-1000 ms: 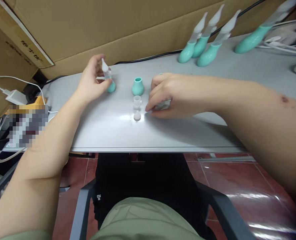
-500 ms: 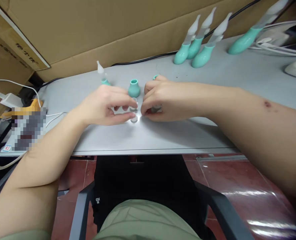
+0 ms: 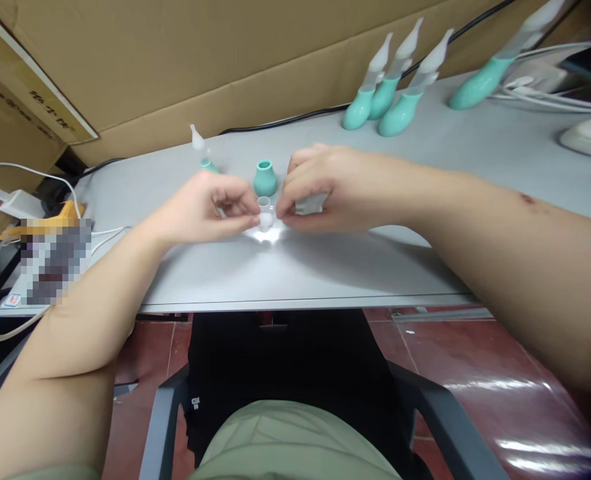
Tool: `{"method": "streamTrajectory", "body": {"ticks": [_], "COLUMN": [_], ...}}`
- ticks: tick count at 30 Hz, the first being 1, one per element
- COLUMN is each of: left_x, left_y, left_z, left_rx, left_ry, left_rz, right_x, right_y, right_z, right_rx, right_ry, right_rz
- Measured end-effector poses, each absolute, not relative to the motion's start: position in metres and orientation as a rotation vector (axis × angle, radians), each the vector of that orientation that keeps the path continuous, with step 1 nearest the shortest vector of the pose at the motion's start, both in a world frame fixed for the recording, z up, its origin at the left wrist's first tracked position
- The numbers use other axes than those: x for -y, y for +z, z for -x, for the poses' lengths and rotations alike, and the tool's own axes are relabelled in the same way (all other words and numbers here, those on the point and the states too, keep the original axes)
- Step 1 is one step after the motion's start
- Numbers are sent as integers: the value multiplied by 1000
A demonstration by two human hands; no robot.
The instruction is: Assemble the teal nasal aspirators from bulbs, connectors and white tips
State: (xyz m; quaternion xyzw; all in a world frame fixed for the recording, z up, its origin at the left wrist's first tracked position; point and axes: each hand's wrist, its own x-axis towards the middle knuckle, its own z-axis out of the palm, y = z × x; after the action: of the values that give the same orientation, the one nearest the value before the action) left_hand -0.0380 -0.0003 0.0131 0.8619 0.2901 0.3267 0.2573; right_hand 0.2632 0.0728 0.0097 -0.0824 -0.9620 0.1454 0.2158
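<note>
Between my hands, a small clear plastic piece [image 3: 266, 215] with a whitish part at its lower end stands over a bright patch of light. My left hand [image 3: 220, 205] pinches it from the left, thumb and fingers curved. My right hand [image 3: 310, 190] is pinched at its right side, the fingertips touching or almost touching it. Just behind stands a teal bulb [image 3: 265, 179] with its round opening up. Another teal bulb with a clear body and white pointed tip [image 3: 200, 145] is partly hidden behind my left hand.
Several assembled teal bulbs with white tips [image 3: 398, 115] lean at the back right against the cardboard [image 3: 255, 53]. A white mouse [image 3: 589, 137] and cables lie far right. A charger [image 3: 22, 202] and a yellow object [image 3: 68, 215] are at left.
My left fingers have closed in on the clear piece, which now stands higher between both hands. My right hand has shifted slightly left and up. The view has moved slightly.
</note>
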Motion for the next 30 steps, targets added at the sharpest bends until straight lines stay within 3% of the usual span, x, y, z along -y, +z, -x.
{"method": "streamTrajectory", "body": {"ticks": [5, 14, 23, 30], "left_x": [-15, -21, -26, -26], "left_y": [3, -9, -20, -18], "left_z": [48, 41, 46, 39], "left_rx": [-921, -899, -952, -827], "left_ry": [1180, 1348, 1257, 1381], "left_rz": [-2040, -2060, -2202, -2187], "right_x": [-72, -61, -60, -54], "right_y": [9, 8, 7, 13], "right_z": [-262, -249, -246, -246], "right_rx": [2298, 2108, 2036, 2047], "right_ry": [552, 658, 726, 763], "right_rz": [383, 471, 433, 508]}}
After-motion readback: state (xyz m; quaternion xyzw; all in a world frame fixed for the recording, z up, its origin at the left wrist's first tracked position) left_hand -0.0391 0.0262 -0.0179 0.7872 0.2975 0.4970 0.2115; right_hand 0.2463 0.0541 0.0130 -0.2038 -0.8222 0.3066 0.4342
